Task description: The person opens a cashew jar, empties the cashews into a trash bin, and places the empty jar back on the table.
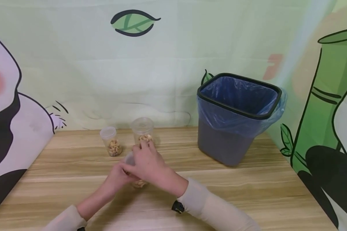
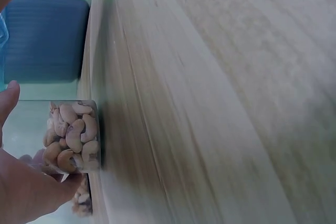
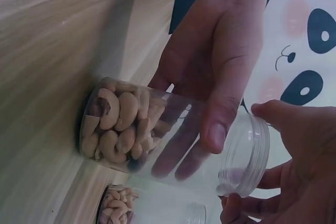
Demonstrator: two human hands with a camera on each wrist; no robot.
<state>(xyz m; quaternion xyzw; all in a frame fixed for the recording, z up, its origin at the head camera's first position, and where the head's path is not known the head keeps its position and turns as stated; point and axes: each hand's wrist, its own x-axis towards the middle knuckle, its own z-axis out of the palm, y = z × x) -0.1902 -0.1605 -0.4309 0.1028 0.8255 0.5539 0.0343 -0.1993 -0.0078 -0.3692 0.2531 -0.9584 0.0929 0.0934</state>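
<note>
A clear round jar part filled with cashews stands on the table in front of me. My left hand grips its side, the thumb across the near face and fingers showing through the wall behind. At the top, my right hand holds the clear ridged lid with thumb and fingers curled about its edge. In the head view the right hand covers much of the jar, and cashews show beneath the hands. The left wrist view shows the nuts low in the jar.
Behind the hands stand a lidded jar of cashews and, to its left, a smaller lidded jar of nuts. A grey bin lined with a blue bag stands at the back right. A printed cloth hangs behind the wooden table.
</note>
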